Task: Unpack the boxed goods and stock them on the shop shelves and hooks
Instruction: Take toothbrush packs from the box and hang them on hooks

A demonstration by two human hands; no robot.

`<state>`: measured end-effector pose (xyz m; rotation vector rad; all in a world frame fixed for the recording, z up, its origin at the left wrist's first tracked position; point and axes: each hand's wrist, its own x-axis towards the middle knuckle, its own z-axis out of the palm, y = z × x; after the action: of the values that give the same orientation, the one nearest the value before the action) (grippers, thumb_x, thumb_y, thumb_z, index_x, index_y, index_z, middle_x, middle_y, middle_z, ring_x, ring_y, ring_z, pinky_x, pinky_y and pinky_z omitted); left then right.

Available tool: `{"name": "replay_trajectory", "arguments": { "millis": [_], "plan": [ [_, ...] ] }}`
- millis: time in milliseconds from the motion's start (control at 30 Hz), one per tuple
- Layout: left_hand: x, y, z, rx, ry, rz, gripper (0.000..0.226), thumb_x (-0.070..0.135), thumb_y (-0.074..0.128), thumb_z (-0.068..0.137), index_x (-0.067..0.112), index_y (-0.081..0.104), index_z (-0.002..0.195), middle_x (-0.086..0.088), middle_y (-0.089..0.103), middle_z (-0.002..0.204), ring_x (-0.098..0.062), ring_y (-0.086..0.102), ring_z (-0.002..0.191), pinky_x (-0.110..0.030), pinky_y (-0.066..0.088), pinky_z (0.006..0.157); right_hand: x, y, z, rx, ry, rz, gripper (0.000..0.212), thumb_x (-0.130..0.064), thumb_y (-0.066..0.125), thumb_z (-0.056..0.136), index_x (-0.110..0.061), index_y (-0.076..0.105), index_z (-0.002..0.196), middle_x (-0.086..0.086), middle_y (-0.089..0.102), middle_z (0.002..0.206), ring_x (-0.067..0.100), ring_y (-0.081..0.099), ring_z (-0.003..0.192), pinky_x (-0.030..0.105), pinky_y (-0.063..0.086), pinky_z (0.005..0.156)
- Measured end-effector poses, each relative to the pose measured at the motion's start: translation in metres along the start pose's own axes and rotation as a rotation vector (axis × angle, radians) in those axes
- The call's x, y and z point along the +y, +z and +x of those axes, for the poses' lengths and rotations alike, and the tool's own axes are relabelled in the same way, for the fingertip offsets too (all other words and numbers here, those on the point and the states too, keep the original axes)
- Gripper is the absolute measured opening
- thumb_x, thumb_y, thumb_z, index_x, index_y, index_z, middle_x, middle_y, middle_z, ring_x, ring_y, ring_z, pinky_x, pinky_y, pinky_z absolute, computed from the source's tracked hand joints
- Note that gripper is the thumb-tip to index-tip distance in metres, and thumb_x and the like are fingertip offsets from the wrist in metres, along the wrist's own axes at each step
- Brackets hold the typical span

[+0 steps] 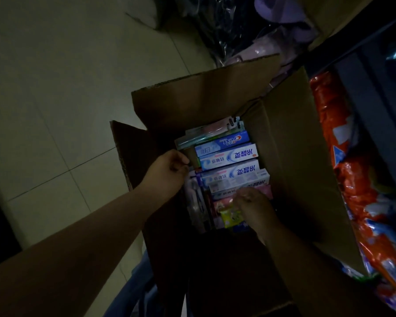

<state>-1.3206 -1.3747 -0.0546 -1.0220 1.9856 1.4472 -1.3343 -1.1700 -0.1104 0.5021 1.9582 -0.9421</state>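
Observation:
An open cardboard box (290, 156) stands on the floor, flaps spread. Inside lie several blue-and-white toothpaste cartons (229, 156), packed toothbrushes (196, 202) along the left side and a small yellow packet (229, 217) near the front. My left hand (169, 170) hovers with curled fingers at the box's left inner edge, above the toothbrushes; whether it holds anything is not clear. My right hand (254, 207) reaches down into the box, fingers curled over the pink carton (266, 189) and the yellow packet. The scene is dim.
Orange plastic-wrapped packs (343, 179) lie along a dark shelf at the right. Dark and purple bagged goods (261, 30) pile up behind the box. Pale tiled floor (66, 99) stretches to the left. A further cardboard flap (238, 282) lies at the front.

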Motion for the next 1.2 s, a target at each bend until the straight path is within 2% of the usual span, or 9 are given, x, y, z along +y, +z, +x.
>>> {"name": "replay_trajectory", "arguments": {
  "millis": [133,267,467,567,700,833,933,1100,1200],
  "plan": [
    [0.007,0.016,0.022,0.007,0.040,-0.076,0.012,-0.004,0.045,0.095,0.005,0.052,0.099,0.001,0.053,0.080,-0.008,0.051,0.073,-0.003,0.043,0.053,0.004,0.000,0.035,0.011,0.027,0.020,0.025,-0.018,0.060,0.091,-0.011,0.061,0.116,0.014,0.064,0.117,0.033,0.061,0.107,0.046,0.049,0.094],
    [-0.003,0.024,0.036,0.009,0.038,-0.086,0.010,-0.002,0.046,0.095,0.004,0.053,0.099,0.001,0.053,0.079,-0.006,0.051,0.070,-0.001,0.042,0.051,0.003,0.004,0.051,-0.009,-0.007,0.006,0.005,-0.019,0.061,0.091,-0.021,0.059,0.095,0.011,0.065,0.102,0.029,0.063,0.093,0.043,0.053,0.085],
    [-0.023,0.037,0.069,0.036,0.023,-0.115,0.011,0.000,0.047,0.095,0.008,0.054,0.098,0.001,0.056,0.083,-0.006,0.055,0.073,-0.006,0.046,0.048,0.000,0.008,0.101,0.000,-0.068,0.008,0.010,-0.012,0.063,0.090,-0.018,0.056,0.086,0.015,0.062,0.097,0.029,0.060,0.086,0.032,0.047,0.070],
    [-0.032,0.039,0.090,0.044,0.067,-0.091,0.013,0.002,0.049,0.094,0.014,0.053,0.090,-0.007,0.059,0.090,-0.018,0.060,0.082,-0.022,0.055,0.064,-0.001,0.010,0.138,0.033,-0.129,-0.035,0.019,-0.019,0.065,0.088,-0.010,0.058,0.103,0.015,0.064,0.100,0.031,0.061,0.089,0.036,0.052,0.075],
    [-0.051,0.034,0.114,0.054,0.155,-0.009,0.012,0.007,0.052,0.094,0.017,0.058,0.098,-0.007,0.063,0.099,-0.023,0.063,0.091,-0.038,0.054,0.081,-0.013,0.015,0.185,0.075,-0.200,-0.029,0.008,-0.016,0.061,0.091,-0.019,0.054,0.095,-0.003,0.051,0.077,0.013,0.049,0.069,0.028,0.047,0.071],
    [-0.072,0.026,0.119,0.094,0.183,-0.053,0.012,0.008,0.054,0.093,0.017,0.058,0.099,-0.005,0.063,0.094,-0.012,0.062,0.078,-0.017,0.051,0.066,-0.028,0.016,0.213,0.143,-0.242,-0.031,0.045,-0.013,0.062,0.090,-0.004,0.046,0.132,0.004,0.058,0.106,0.018,0.055,0.101,0.043,0.042,0.104],
    [-0.080,0.026,0.129,0.083,0.175,-0.145,0.012,0.005,0.054,0.093,0.015,0.058,0.098,-0.001,0.061,0.087,0.004,0.058,0.065,-0.006,0.045,0.054,-0.038,0.022,0.240,0.184,-0.292,-0.201,0.058,-0.018,0.061,0.092,-0.004,0.037,0.142,0.013,0.048,0.140,0.029,0.046,0.129,0.044,0.041,0.105],
    [-0.097,0.026,0.137,0.053,0.287,-0.067,0.014,0.007,0.058,0.090,0.021,0.060,0.091,0.004,0.063,0.080,0.004,0.057,0.070,-0.007,0.044,0.061,-0.051,0.035,0.280,0.252,-0.256,-0.234,0.051,-0.014,0.055,0.095,0.000,0.035,0.139,0.017,0.045,0.142,0.031,0.043,0.131,0.034,0.035,0.106],
    [-0.101,0.025,0.141,0.036,0.299,-0.054,0.015,0.007,0.059,0.090,0.022,0.060,0.091,0.004,0.064,0.079,0.004,0.058,0.070,-0.007,0.044,0.061,-0.057,0.036,0.294,0.300,-0.159,-0.074,0.049,-0.015,0.049,0.098,0.000,0.033,0.143,0.016,0.042,0.146,0.030,0.040,0.134,0.030,0.033,0.105]
  ]
}}
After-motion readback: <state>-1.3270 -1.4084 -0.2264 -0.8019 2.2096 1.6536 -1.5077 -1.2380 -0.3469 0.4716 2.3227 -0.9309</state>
